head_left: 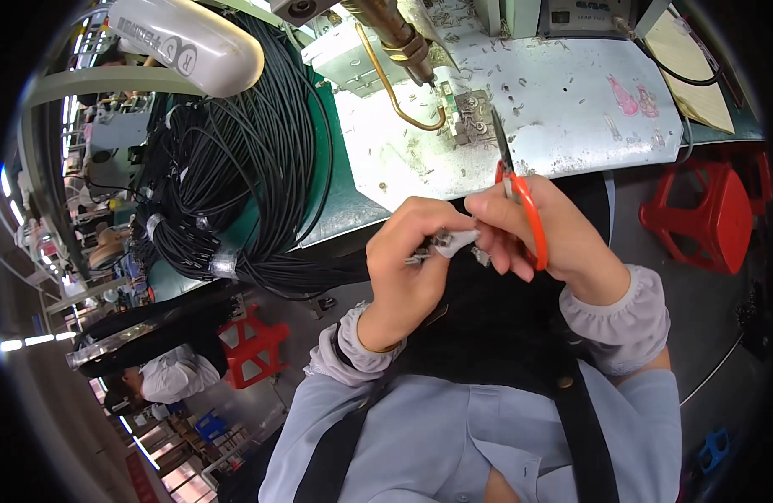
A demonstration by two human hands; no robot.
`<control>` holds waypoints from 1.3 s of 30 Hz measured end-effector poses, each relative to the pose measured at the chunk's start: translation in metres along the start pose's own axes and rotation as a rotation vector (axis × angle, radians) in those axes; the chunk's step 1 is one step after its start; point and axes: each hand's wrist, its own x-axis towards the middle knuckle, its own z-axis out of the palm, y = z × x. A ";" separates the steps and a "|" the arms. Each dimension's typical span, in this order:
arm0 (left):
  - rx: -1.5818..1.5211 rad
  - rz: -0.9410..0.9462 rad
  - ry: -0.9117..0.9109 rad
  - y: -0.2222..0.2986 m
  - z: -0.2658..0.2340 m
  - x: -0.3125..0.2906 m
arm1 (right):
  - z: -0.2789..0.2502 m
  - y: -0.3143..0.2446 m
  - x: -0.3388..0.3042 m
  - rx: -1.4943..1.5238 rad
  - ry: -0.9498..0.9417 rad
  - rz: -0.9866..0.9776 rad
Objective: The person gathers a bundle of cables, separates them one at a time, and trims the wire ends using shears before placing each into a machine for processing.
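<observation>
Across the far side stretches a green tabletop, its left part heaped with a big coil of black cable whose tied tail runs toward the person. Beside the coil lies a pale metal sheet, strewn with tiny metal bits, and over it reaches a press-like machine with its tip just above a small metal fixture. Nearer than all this, in front of the chest, the two hands meet, off the tabletop. The left hand has a narrow grip, thumb and forefinger pinching a small white scrap together with some metallic pieces. The right hand carries orange-handled scissors, a loop hooked over the hand and the blades pointing away toward the metal fixture, while its thumb and fingers come up to the white scrap; whether they touch it I cannot tell. My judgement is that the small pieces are being sorted or freed by fingertip, with the scissors not at work. Going on calls for a steady left pinch and fine right fingertips; any cut would need the blades turned inward first.
</observation>
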 end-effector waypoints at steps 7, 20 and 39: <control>-1.004 -0.860 -0.004 0.012 -0.013 0.009 | -0.009 0.030 0.017 -0.929 0.344 -1.018; -0.409 -0.581 -0.036 0.011 -0.007 0.001 | -0.007 0.030 0.007 -1.483 0.509 -1.289; -0.238 -0.346 0.231 0.024 0.009 -0.004 | -0.004 0.047 0.001 -0.853 0.376 -0.612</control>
